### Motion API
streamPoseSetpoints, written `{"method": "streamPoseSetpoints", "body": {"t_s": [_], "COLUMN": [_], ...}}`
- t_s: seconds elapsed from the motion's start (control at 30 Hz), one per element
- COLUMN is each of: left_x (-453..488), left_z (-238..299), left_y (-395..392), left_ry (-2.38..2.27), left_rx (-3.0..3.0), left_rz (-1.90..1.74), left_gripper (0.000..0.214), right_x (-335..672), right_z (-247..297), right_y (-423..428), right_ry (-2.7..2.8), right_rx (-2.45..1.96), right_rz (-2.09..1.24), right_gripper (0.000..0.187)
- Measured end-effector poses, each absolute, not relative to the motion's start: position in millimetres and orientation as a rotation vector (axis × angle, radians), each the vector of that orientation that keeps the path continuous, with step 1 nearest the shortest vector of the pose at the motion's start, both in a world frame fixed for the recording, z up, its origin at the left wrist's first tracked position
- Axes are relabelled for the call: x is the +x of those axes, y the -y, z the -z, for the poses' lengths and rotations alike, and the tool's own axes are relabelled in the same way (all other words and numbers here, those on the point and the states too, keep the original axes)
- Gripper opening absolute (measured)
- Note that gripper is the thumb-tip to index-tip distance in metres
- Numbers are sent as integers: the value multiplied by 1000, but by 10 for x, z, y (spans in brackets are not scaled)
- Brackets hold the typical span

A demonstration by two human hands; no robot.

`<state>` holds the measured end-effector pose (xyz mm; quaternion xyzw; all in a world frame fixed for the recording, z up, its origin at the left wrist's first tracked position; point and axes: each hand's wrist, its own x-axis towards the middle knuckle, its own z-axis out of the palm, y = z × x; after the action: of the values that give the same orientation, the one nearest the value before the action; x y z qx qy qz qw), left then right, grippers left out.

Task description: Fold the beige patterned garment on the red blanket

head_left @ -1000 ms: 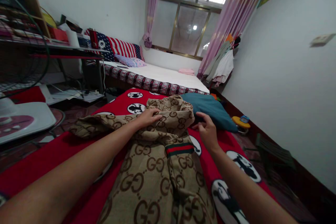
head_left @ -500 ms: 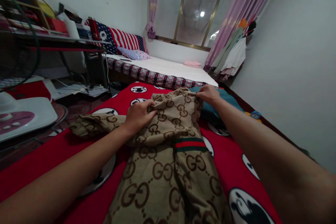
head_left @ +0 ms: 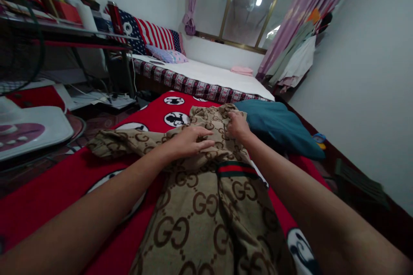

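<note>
A beige garment (head_left: 193,193) with brown interlocking-letter print and a green-red-green stripe lies lengthwise in front of me. One sleeve (head_left: 122,142) stretches out to the left. My left hand (head_left: 193,141) rests over the upper part of the garment, fingers extended and a little apart, gripping nothing. On the right of that upper part, my right hand (head_left: 238,125) touches the cloth near its far end. Its fingers are bent but look apart, with no fold visibly pinched. Underneath is a red blanket (head_left: 151,116) with white circles and black figures.
A teal cushion-like bundle (head_left: 274,124) lies just beyond my right hand. Behind stands a bed (head_left: 206,73) with a white top. To the left are a cluttered desk (head_left: 87,43) and a white-and-pink fan base (head_left: 32,133). Clothes (head_left: 300,60) hang by the curtain.
Both hands have let go of the garment's raised upper edge, which now lies flatter. My right hand moved inward to the left, my left hand slightly right. The view shifted, showing more of the teal bundle.
</note>
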<state>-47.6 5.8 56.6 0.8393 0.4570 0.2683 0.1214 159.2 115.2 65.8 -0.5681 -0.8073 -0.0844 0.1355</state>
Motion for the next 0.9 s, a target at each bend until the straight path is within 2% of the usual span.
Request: {"method": "streamPoseSetpoints", "body": {"t_s": [0.07,0.13,0.3,0.47,0.53,0.67,0.77,0.9], "left_x": [-398,-330,-265,-272,-258,-145,7,172], "left_z": [-529,-417,-214,-254,-265,-303,-388,-500], "left_y": [-15,-24,-183,-237,-195,-11,210,608], "left_ry": [-1282,-1328,-1406,-1393,-1404,-1421,-1272,-896], "left_rx": [2404,2417,2482,2548,2601,2722,2765,2631], "left_rz": [-555,-380,-187,-111,-161,-498,-777,-1022], "left_gripper": [68,78,82,76,70,44,25,22], "right_x": [1586,1613,1678,1871,2021,2319,2457,2528], "right_z": [-561,-390,-106,-206,-289,-540,-739,-903], "right_y": [-979,-824,-690,-334,53,1077,1792,2378], "right_ry": [2331,2441,2524,2407,2279,2122,2210,2290], "right_rx": [-1487,-1402,-1572,-1386,-1287,-1111,-1127,-1188], "right_rz": [259,130,-293,-477,-467,-472,-753,-1070], "right_gripper": [48,49,51,49,44,17,25,41]}}
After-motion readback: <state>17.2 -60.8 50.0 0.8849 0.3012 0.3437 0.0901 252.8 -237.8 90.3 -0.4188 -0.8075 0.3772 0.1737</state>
